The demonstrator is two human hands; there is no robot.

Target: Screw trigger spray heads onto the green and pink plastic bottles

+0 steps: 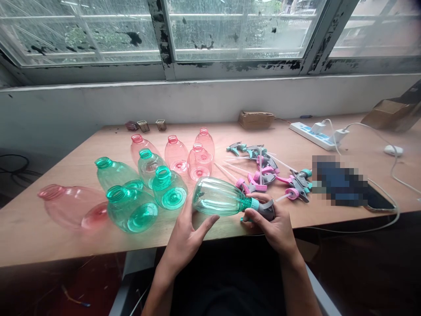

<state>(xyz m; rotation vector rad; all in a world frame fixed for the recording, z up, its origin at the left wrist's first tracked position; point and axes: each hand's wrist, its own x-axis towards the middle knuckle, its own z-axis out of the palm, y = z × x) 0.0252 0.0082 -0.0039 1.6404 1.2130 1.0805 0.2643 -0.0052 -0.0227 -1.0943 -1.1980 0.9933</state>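
Note:
A clear green plastic bottle lies on its side at the front edge of the wooden table, its neck pointing right. A grey and teal spray trigger head sits on that neck. My left hand rests under and against the bottle's base with the fingers loosely spread. My right hand is closed around the trigger head. To the left stand several open green bottles and pink bottles, and one pink bottle lies on its side.
A pile of loose trigger heads with white dip tubes lies right of the bottles. Further right are a power strip with white cables, a phone, a small cardboard box and a larger box. Windows run behind.

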